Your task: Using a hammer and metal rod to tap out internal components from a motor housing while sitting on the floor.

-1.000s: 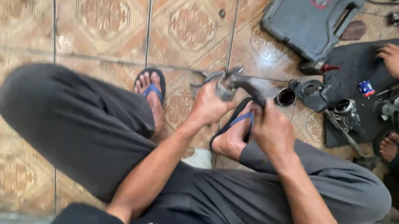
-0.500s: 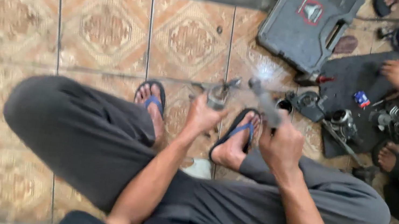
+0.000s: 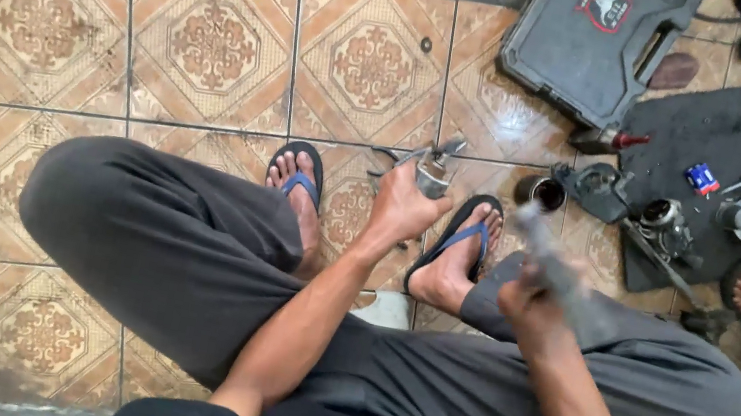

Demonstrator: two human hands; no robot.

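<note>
Left fingers [image 3: 411,207] clamped round grey metal part [image 3: 432,173] (levered, grimy), right fingers [image 3: 533,293] gripping blurred tool [image 3: 554,271]

- Single head view, looking steeply down from above the person's lap at the tiled floor [image 3: 217,39].
- Close; feet toward twelve o'clock, toolbox [image 3: 592,44] at one o'clock.

Illumination: soft, even daylight; moderately bright; source direction cannot be told. Shadows: faint, diffuse, under the legs on the tiled floor [image 3: 216,49]. Glare: mild sheen on the tiles. Blur: right hand [image 3: 531,302] and its grey tool [image 3: 551,265] motion-smeared; remainder reasonably sharp; slight wide-angle distortion at the edges.
</note>
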